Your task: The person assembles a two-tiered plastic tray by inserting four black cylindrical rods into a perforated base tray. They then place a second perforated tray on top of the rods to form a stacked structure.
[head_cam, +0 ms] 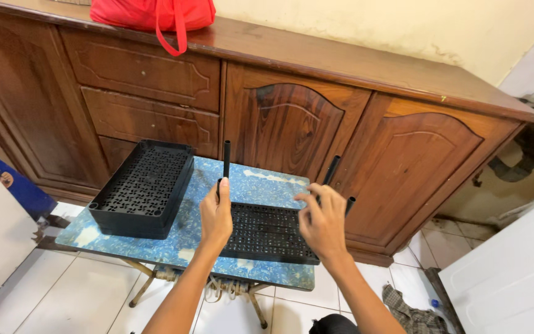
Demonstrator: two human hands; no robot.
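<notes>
A small blue marbled bench stands on white tiled floor before a dark wooden cabinet. On the bench, a black perforated shelf lies flat; the left hand grips an upright black tube at the shelf's far left corner, the right hand pinches another tube at its far right. A stack of trays sits left of the shelf.

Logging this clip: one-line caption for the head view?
Left hand and right hand hold black tubes at a perforated black tray on a blue table.
</notes>
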